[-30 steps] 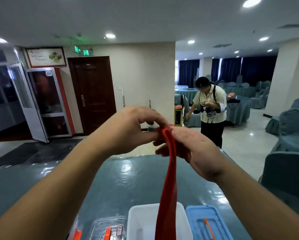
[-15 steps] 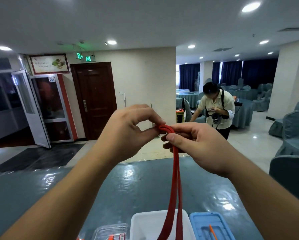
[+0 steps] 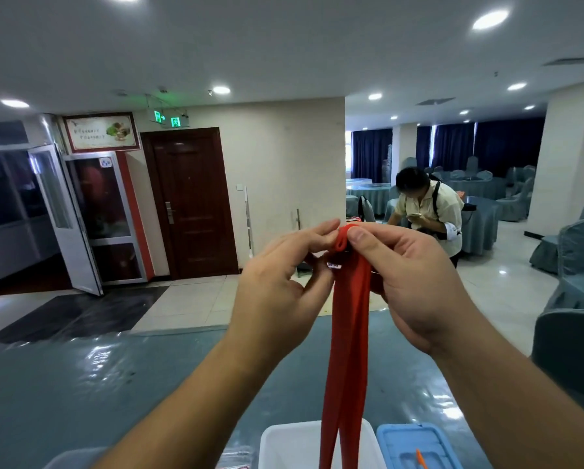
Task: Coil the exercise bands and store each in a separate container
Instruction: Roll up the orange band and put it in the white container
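Note:
A red exercise band (image 3: 348, 333) hangs doubled from my raised hands down past the frame's bottom edge. Its top end is curled into a small roll pinched between both hands. My left hand (image 3: 284, 289) holds the roll's left side with fingertips. My right hand (image 3: 409, 279) presses thumb and fingers on the roll's right side. Below stand a white container (image 3: 284, 445) and a blue container (image 3: 415, 445) with an orange piece in it. The band's lower end is out of view.
A teal table (image 3: 114, 384) with a glossy cover spreads under my arms. A clear container's edge (image 3: 236, 460) shows at the bottom. A person (image 3: 429, 211) stands beyond the table's far side. Covered chairs (image 3: 574, 326) are at the right.
The band's top end has been rolled over into a small curl. My hands have shifted a little to the right, and my left fingers have opened out around the roll.

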